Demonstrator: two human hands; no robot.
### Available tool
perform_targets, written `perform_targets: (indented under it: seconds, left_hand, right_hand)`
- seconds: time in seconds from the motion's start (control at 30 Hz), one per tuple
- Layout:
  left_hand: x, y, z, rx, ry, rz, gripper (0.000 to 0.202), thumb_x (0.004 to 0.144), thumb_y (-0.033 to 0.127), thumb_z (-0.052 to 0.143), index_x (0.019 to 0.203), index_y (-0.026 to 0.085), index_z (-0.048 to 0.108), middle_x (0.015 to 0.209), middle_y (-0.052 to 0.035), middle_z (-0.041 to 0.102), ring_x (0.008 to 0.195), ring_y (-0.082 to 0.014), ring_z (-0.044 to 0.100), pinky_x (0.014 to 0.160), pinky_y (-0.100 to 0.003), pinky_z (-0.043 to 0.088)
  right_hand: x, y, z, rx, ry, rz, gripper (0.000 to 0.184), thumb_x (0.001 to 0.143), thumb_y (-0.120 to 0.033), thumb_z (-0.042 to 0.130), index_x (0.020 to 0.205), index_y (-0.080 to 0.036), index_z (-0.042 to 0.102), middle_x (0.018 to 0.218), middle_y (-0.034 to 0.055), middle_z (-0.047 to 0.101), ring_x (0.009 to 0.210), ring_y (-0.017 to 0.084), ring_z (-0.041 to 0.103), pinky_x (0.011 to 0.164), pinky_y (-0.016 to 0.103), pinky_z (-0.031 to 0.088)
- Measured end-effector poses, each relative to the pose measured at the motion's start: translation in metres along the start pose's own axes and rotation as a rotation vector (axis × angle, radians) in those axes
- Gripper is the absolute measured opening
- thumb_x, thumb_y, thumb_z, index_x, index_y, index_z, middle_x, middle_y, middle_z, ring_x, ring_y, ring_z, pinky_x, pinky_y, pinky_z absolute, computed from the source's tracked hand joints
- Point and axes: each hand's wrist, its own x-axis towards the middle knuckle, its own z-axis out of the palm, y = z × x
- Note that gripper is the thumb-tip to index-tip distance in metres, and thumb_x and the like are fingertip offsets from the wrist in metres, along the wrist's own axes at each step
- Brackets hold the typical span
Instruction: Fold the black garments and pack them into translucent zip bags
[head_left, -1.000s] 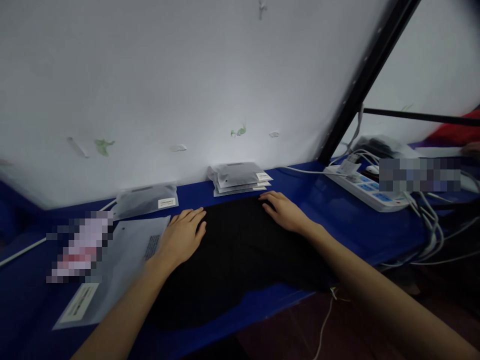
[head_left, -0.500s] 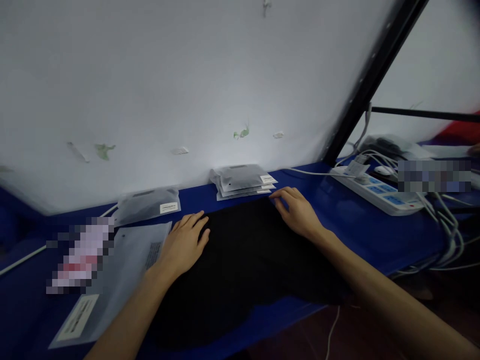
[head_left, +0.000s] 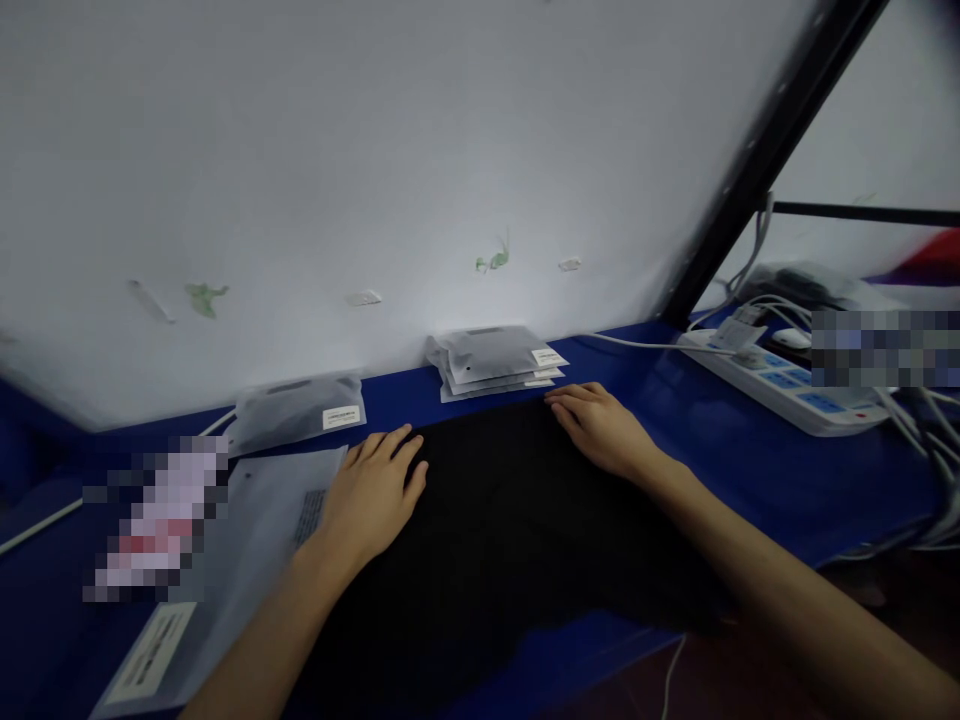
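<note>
A black piece of cloth lies spread over the blue table, its lower edge uneven and hanging near the front; its exact kind is too dark to tell. My left hand rests flat on its upper left corner, fingers apart. At the upper right corner, my right hand has its thumb and fingertips together on the cloth's edge. Partly under my left forearm is a frosted plastic bag with a white label. Beside it lies a pinkish item, blurred out.
Against the wall sit a frosted bag and a stack of several similar labelled bags. A white power strip with cables is at the right, near a black metal post. The blue table ends at the front.
The view has shifted slightly. My right hand's fingers have flattened and closed together at the cloth's corner, while my left hand stays on the other corner.
</note>
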Motion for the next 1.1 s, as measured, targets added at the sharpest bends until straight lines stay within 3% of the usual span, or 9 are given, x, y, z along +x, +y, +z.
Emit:
perform_targets:
  seconds: [0.33, 0.5, 0.77, 0.97, 1.1]
  left_hand:
    - [0.001, -0.001, -0.001, -0.024, 0.010, 0.014, 0.041, 0.097, 0.036, 0.040, 0.131, 0.022, 0.059, 0.142, -0.0079, 0.054, 0.128, -0.0299, 0.050, 0.106, -0.049, 0.040]
    - [0.005, -0.007, -0.004, -0.049, 0.096, -0.036, 0.042, 0.097, 0.033, 0.041, 0.136, 0.020, 0.052, 0.141, -0.0087, 0.054, 0.128, -0.0283, 0.049, 0.106, -0.046, 0.040]
    - [0.020, -0.020, -0.004, -0.118, 0.057, -0.106, 0.035, 0.098, 0.030, 0.038, 0.116, 0.015, 0.065, 0.117, -0.0099, 0.068, 0.114, -0.0269, 0.058, 0.099, -0.042, 0.046]
    - [0.036, -0.022, 0.000, -0.058, 0.055, -0.071, 0.032, 0.095, 0.033, 0.043, 0.106, 0.017, 0.069, 0.100, -0.0103, 0.067, 0.100, -0.0288, 0.061, 0.091, -0.043, 0.048]
    - [0.034, -0.017, 0.002, -0.009, 0.074, -0.077, 0.023, 0.091, 0.027, 0.047, 0.099, 0.021, 0.068, 0.095, -0.0092, 0.065, 0.095, -0.0290, 0.060, 0.087, -0.044, 0.047]
  right_hand:
    - [-0.001, 0.007, 0.001, -0.017, 0.035, 0.053, 0.029, 0.094, -0.033, 0.045, 0.099, -0.021, 0.070, 0.102, 0.0106, 0.070, 0.093, 0.029, 0.057, 0.086, 0.047, 0.048]
    - [0.006, 0.007, 0.001, 0.000, 0.071, 0.104, 0.028, 0.095, -0.034, 0.044, 0.105, -0.019, 0.066, 0.100, 0.0117, 0.068, 0.095, 0.030, 0.058, 0.088, 0.046, 0.047]
    - [0.020, 0.013, 0.009, 0.122, 0.013, 0.113, 0.029, 0.097, -0.034, 0.044, 0.107, -0.021, 0.067, 0.103, 0.0110, 0.069, 0.101, 0.027, 0.061, 0.090, 0.043, 0.048]
    - [0.027, 0.016, 0.013, 0.096, 0.004, 0.097, 0.022, 0.091, -0.036, 0.054, 0.096, -0.022, 0.071, 0.098, 0.0105, 0.067, 0.100, 0.028, 0.060, 0.091, 0.047, 0.047]
    - [0.022, 0.020, 0.012, 0.241, 0.071, 0.153, 0.014, 0.087, -0.032, 0.060, 0.091, -0.022, 0.069, 0.093, 0.0066, 0.069, 0.090, 0.024, 0.063, 0.086, 0.043, 0.049]
